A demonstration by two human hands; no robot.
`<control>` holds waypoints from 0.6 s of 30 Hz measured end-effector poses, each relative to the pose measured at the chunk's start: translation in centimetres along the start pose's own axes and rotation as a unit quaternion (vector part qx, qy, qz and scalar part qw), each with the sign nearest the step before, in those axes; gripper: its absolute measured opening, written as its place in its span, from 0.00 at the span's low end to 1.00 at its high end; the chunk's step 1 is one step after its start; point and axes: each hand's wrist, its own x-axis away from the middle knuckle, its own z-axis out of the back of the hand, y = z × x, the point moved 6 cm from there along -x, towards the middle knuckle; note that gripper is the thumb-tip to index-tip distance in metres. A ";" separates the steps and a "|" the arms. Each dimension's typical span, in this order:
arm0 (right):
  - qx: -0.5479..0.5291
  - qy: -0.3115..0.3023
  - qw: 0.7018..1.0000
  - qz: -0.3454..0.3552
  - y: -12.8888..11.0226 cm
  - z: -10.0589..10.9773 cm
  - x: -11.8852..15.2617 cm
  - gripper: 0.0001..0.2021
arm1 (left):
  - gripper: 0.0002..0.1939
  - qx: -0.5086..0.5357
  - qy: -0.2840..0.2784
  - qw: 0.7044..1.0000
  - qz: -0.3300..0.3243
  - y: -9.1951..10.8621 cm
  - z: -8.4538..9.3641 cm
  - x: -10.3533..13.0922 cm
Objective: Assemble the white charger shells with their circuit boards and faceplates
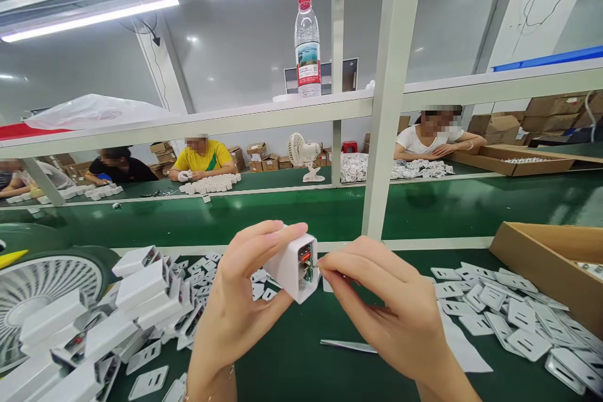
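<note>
My left hand (249,276) is closed round a white plastic charger housing (287,267), its open end turned to the right. Inside that opening show a circuit board and a red part. My right hand (381,301) pinches its thumb and forefinger at the opening; whatever they hold is too small to make out. Below the right hand lies a pair of metal tweezers (346,345), partly hidden by it. Similar white housings (141,286) are piled to the left of my left hand. Flat white cover plates (518,320) with slots lie in a heap at the right.
A cardboard box (532,264) stands at the right, and a fan (42,289) at the left. White paper (464,342) lies beside my right hand. A green conveyor belt (282,217) and a metal post (384,107) are ahead. Several people sit beyond. A bottle (308,47) stands on the shelf.
</note>
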 end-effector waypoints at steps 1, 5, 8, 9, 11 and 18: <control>0.006 -0.001 1.000 0.003 0.0 0.0 0.0 0.11 | 0.41 -0.002 0.000 1.000 -0.001 0.0 0.0 0.0; 0.034 -0.001 0.999 0.022 -0.3 -0.2 0.1 0.11 | 0.41 -0.013 -0.008 1.000 0.000 0.0 -0.1 0.1; 0.032 -0.003 0.999 0.023 -0.2 -0.2 0.1 0.11 | 0.42 -0.023 -0.015 1.000 -0.002 0.0 -0.1 0.1; 0.023 -0.004 1.000 0.018 0.0 -0.2 0.0 0.11 | 0.42 -0.024 -0.015 1.000 -0.002 0.0 -0.1 0.2; 0.000 -0.006 1.000 0.005 0.2 -0.1 -0.1 0.11 | 0.42 -0.023 -0.016 1.000 -0.002 0.0 -0.1 0.2; -0.106 -0.023 0.994 -0.019 0.4 0.1 -0.1 0.09 | 0.44 -0.023 -0.018 1.000 -0.005 -0.2 -0.2 0.3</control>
